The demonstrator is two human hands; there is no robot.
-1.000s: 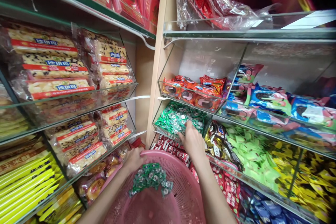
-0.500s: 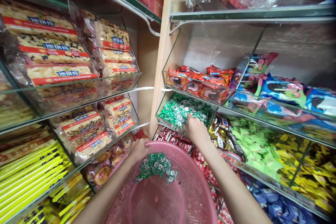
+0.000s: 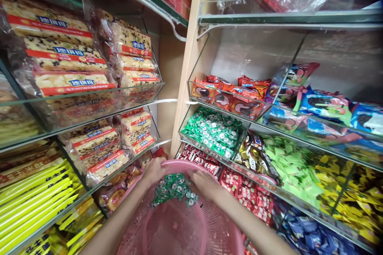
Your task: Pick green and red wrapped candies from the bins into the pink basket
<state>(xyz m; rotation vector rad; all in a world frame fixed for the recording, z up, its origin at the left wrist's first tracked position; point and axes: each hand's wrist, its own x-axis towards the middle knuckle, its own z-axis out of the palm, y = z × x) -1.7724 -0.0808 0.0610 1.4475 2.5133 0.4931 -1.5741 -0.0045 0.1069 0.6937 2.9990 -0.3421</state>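
Steadying pink basket (image 3: 176, 231) with left hand (image 3: 154, 171), right hand (image 3: 203, 184) over its far side
Left fingers wrap its rim; right ones curl beside the green candies (image 3: 172, 187) lying in the basket's far end, can't tell if pinching any; one-handed hold could let the basket tip and spill them

Both forearms (image 3: 124, 212) angle inward, the left hand (image 3: 154, 171) curled, the right hand (image 3: 202, 183) (back upward) near it.

The right hand (image 3: 204, 183) has left the green-wrapped candies (image 3: 211, 127) in the glass bin (image 3: 206, 148). Now it is at the pink plastic basket (image 3: 176, 233), right by the little green candy pile (image 3: 173, 189).
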